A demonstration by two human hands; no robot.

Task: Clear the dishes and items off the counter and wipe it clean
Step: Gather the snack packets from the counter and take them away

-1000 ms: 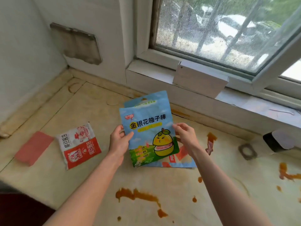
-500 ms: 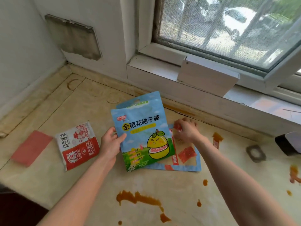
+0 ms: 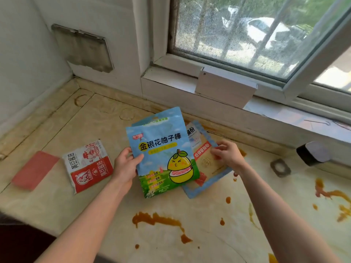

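Head view: a stained beige counter [image 3: 57, 202] under a window [image 3: 247, 35] is seen from above.
Left hand [image 3: 126, 166]: closed on the left edge of a blue pomelo snack pouch [image 3: 161, 152], thumb on its front, fingers behind; the pouch is held tilted above the counter.
Right hand [image 3: 228, 155]: fingertips are pinched on the right edge of a second packet [image 3: 206, 162], blue-bordered with a tan and red face; this packet is partly covered by the pouch, and whether it rests on the counter cannot be told.
Red-and-white sachet [image 3: 88, 166]: laid flat on the counter, left of the left hand, apart from it.
Red cloth [image 3: 35, 170]: laid flat just beside the sachet, further left.
Brown sauce spills [image 3: 159, 222]: spread over the near counter and off to the right.
White box [image 3: 226, 88]: set on the window sill.
Metal square ring [image 3: 280, 167]: lying on the counter, right of the right hand.
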